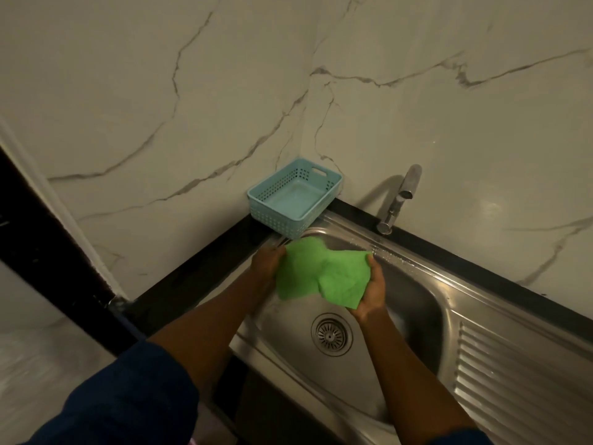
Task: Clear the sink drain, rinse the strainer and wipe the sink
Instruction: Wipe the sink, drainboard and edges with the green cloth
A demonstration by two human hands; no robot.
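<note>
A green cloth (321, 274) is spread between both hands above the steel sink (417, 316). My left hand (268, 261) grips its left edge near the sink's far left corner. My right hand (373, 290) holds the cloth's right side from beneath, thumb on its upper edge. The round metal strainer (331, 334) sits in the drain at the bottom of the basin, below the cloth. Most of my fingers are hidden behind the cloth.
A light blue plastic basket (295, 197) stands on the black counter (205, 271) in the wall corner, left of the chrome tap (402, 197). The ribbed draining board (519, 380) lies to the right. Marble walls enclose the back and left.
</note>
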